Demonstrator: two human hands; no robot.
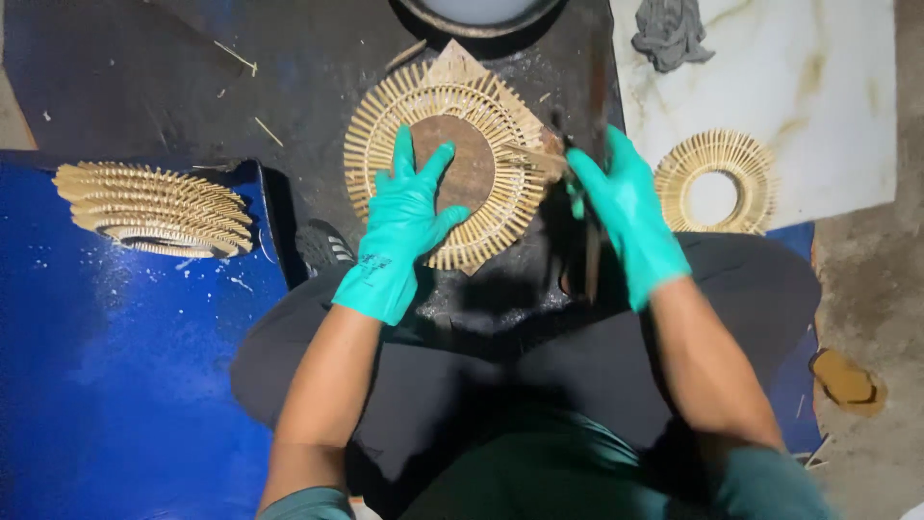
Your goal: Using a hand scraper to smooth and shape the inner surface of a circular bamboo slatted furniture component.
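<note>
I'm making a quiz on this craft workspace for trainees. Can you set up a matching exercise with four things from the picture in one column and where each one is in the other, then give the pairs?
Things:
1. ring of bamboo sticks under work
2. stack of finished rings
3. single finished ring
4. grey cloth

Places:
A. on the pale slab, top edge of view
B. on the blue sheet at far left
C. under the left hand, on the dark board
D. on the pale slab, beyond the right hand

Pairs: 1-C, 2-B, 3-D, 4-A
</note>
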